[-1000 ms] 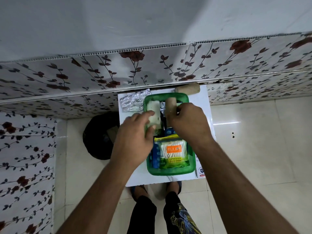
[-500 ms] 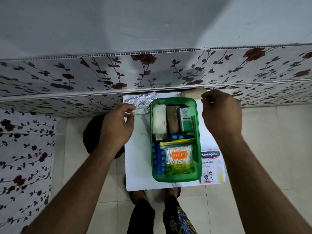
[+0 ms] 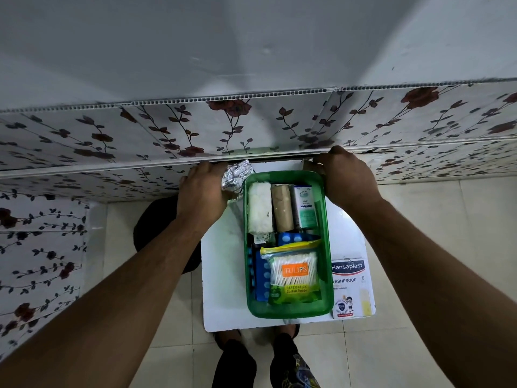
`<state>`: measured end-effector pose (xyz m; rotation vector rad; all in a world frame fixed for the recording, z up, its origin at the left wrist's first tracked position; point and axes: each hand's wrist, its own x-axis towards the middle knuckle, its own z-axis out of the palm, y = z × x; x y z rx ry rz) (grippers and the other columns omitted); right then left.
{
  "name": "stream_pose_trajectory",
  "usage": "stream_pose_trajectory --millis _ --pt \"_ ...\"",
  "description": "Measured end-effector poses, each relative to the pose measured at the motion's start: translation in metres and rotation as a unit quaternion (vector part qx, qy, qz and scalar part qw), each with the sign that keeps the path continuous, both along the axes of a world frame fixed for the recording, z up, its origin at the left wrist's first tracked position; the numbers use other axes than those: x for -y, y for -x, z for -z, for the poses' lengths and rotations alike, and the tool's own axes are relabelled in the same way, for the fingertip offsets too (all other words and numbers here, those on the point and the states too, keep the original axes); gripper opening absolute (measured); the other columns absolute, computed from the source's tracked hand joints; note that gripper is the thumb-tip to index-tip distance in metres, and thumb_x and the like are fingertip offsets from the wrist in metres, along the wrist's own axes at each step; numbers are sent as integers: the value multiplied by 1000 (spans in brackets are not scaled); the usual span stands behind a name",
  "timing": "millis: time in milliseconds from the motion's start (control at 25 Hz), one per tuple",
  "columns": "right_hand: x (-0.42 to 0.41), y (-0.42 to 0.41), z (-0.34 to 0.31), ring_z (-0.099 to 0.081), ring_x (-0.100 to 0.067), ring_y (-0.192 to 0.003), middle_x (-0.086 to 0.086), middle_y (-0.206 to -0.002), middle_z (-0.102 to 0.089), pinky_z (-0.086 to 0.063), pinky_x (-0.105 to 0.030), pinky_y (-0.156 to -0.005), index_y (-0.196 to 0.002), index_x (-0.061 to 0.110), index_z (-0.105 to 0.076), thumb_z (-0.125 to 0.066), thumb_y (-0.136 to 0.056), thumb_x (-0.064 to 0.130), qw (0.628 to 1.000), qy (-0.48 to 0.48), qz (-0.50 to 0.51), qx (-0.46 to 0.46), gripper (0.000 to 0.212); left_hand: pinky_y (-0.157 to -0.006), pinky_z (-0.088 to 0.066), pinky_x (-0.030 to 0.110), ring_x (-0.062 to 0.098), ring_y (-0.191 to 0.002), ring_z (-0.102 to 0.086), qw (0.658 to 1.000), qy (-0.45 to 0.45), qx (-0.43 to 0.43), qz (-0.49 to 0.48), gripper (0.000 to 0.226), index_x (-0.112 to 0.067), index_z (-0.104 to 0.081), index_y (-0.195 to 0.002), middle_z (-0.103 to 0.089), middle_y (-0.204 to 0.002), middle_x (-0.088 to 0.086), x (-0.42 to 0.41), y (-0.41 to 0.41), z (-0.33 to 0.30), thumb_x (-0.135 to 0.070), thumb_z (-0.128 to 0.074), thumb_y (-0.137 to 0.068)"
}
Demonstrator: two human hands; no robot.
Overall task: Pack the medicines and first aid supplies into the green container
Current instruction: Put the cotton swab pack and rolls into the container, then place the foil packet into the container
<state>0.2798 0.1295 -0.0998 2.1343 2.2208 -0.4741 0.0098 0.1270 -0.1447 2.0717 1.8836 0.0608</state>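
Observation:
The green container (image 3: 328, 247) stands on a small white table (image 3: 223, 289). Inside lie a white gauze roll (image 3: 260, 210), a brown bandage roll (image 3: 282, 208), a small white-and-green box (image 3: 306, 207), blue blister packs (image 3: 291, 238) and a bag of cotton swabs (image 3: 293, 273). A Hansaplast box (image 3: 351, 287) lies on the table to the container's right. My left hand (image 3: 202, 191) is curled over a crumpled foil strip (image 3: 237, 175) at the table's back left. My right hand (image 3: 347, 177) is closed over a tan roll (image 3: 307, 165) at the back right, which it mostly hides.
A floral wall panel (image 3: 251, 130) overhangs the table's far edge, just above both hands. A black round object (image 3: 156, 219) sits on the tiled floor to the left. My feet (image 3: 257, 340) stand at the table's near edge.
Both hands left the container, where they were setting the rolls, and moved outward and back: the left onto the foil strip, the right onto the tan roll. The view shifted.

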Motion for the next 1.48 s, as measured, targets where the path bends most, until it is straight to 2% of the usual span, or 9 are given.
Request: stream_pose_trajectory --millis 200,360,480,600,760,920,1080,1280,1480 --pt "11 -10 7 -62 -41 -90 -20 -99 -65 -55 -43 -73 -102 6 -71 -52 -95 36 999 2 25 -29 37 -64 -38 30 31 -83 -67 986 49 106 -122 9 -18 -68 -87 -72 -87 7 13 9 -36 -21 -73 -82" --pt "34 -13 -2 -58 -36 -64 -12 -64 -59 -48 -32 -55 -66 10 -62 -39 -95 54 985 0 161 -59 57 -72 -56 39 25 -75 -71 937 65 225 -259 17 -21 -63 -87 -70 -77 0 35 28 -82 -14 -76 -78" --pt "53 -13 -34 -62 -24 -64 -1 -60 -65 -51 -31 -63 -70 10 -65 -42 -92 57 951 -5 274 -141 57 -62 -61 44 22 -71 -72 911 113 316 -238 46 -31 -54 -110 -71 -78 5 47 -2 -117 -6 -76 -79" --pt "74 -14 -67 -63 -17 -77 16 -68 -63 -45 -27 -67 -86 16 -71 -55 -90 45 917 5 327 -229 33 -63 -52 33 17 -67 -66 963 121 212 -115 68 -33 -39 -134 -66 -71 -1 57 -49 -119 -12 -76 -80" --pt "87 -7 -84 -58 -4 -70 15 -72 -61 -44 -21 -62 -96 17 -73 -60 -89 37 906 37 310 -286 25 -62 -53 41 30 -68 -64 993 81 77 -41 75 -21 -29 -141 -62 -73 8 56 -73 -108 -15 -73 -81" --pt "78 11 -82 -64 -15 -74 4 -76 -69 -49 -27 -64 -93 18 -73 -62 -87 38 925 57 278 -253 24 -60 -50 37 33 -87 -63 999 9 -52 -1 76 -19 -34 -141 -59 -107 15 59 -66 -111 -30 -77 -78" --pt "71 31 -69 -65 -27 -75 -5 -78 -70 -52 -33 -66 -88 13 -70 -49 -91 47 950 13 253 -183 39 -65 -51 39 34 -108 -49 993 -44 -97 54 70 -27 -50 -136 -48 -123 16 64 -58 -100 -41 -79 -74" --pt "66 47 -59 -41 -25 -64 -4 -77 -50 -20 -30 -49 -83 13 -46 -50 -94 32 979 -28 177 -99 23 -82 -50 47 40 -118 -43 986 -17 -137 90 66 -30 -59 -131 -41 -145 19 66 -52 -80 -53 -76 -71" --pt "71 46 -42 -59 -34 -73 -8 -93 -57 -23 -28 -48 -98 11 -44 -44 -94 46 971 -42 229 -59 34 -91 -45 50 39 -126 -38 988 5 -134 82 74 -34 -52 -137 -37 -148 17 62 -53 -71 -59 -73 -70"
